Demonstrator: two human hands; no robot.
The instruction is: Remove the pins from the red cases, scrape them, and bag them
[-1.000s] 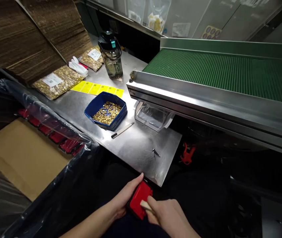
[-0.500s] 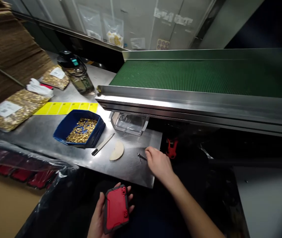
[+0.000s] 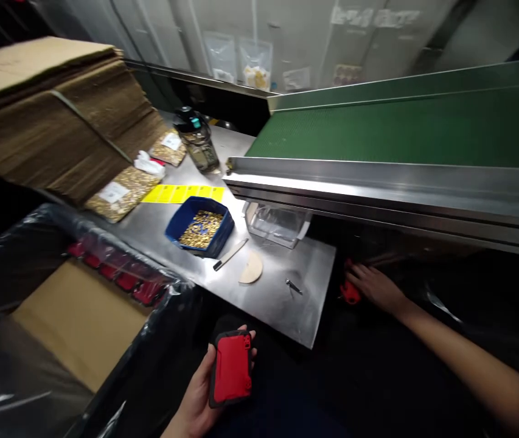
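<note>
My left hand (image 3: 202, 395) holds a red case with a black rim (image 3: 232, 368), flat side up, thumb along its left edge and fingertips showing at its right. To the right of the table end, my right hand (image 3: 375, 287) reaches over a red tool (image 3: 350, 293) in the dark area; its fingers look stretched out, partly covering the tool, whose kind is unclear. On the metal table (image 3: 302, 316) lie a nail clipper (image 3: 294, 286), a pale half-round piece (image 3: 252, 267) and a slim knife-like tool with a black end (image 3: 230, 254).
A blue bin (image 3: 174, 228) holds small gold pieces. Behind it are yellow labels (image 3: 181, 194), bags of gold pieces (image 3: 126, 198) and a bottle (image 3: 199, 149). A conveyor (image 3: 378, 131) runs along the right. Stacked cardboard (image 3: 76, 115) and a plastic-lined box (image 3: 90, 322) stand left.
My right hand has moved away from the nail clipper to the red tool at the right. My left hand keeps the red case. The camera view has turned left.
</note>
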